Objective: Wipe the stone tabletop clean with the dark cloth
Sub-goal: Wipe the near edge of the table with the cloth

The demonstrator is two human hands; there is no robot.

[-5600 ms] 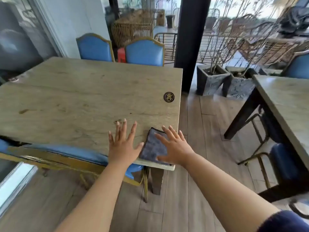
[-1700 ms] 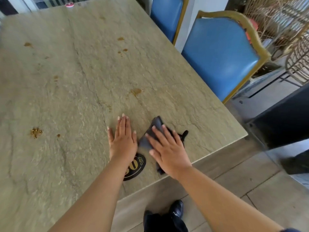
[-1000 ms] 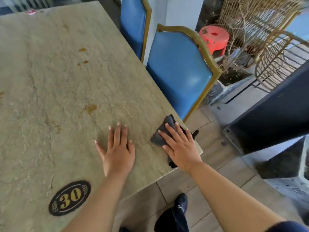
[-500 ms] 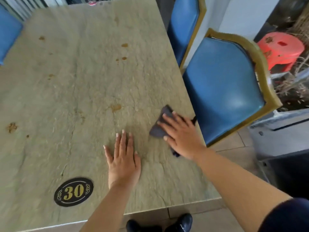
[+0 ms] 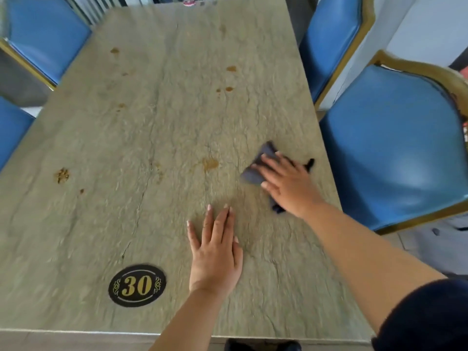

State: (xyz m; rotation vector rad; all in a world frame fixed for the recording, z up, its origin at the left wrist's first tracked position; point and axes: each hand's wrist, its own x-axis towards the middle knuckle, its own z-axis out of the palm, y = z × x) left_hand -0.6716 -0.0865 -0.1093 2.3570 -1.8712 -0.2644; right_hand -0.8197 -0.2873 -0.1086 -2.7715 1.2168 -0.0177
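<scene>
Stone bench (image 5: 157,138), greenish-grey and veined, filling most of the view. Dark cloth (image 5: 258,171) lying flat on it near the right edge, bunched, one corner poking out toward the far side and another by the wrist. Right hand (image 5: 288,183) pressed palm-down on top of the cloth, fingers spread and flat, not curled around it. Left hand (image 5: 215,252) flat on the bare stone nearer the body, fingers together and straight, holding nothing, well apart from the cloth. Brown stain (image 5: 210,163) just left of the cloth, not touched by it. Smaller brown spots (image 5: 229,79) farther up the middle, another blotch (image 5: 114,50) toward the far left, and a crumbly brown patch (image 5: 61,175) near the left edge. Black oval plaque (image 5: 137,285) with a gold "30" fixed to the stone near the front edge, left of the left wrist. Blue padded chair (image 5: 395,148) with a gold frame pulled up close to the right side, a second blue chair (image 5: 331,41) beyond it, and two more blue chairs (image 5: 45,34) on the left. Small round red-and-white object (image 5: 188,2) at the far edge, too small to tell. Dark sleeve (image 5: 425,317) at the lower right corner.
</scene>
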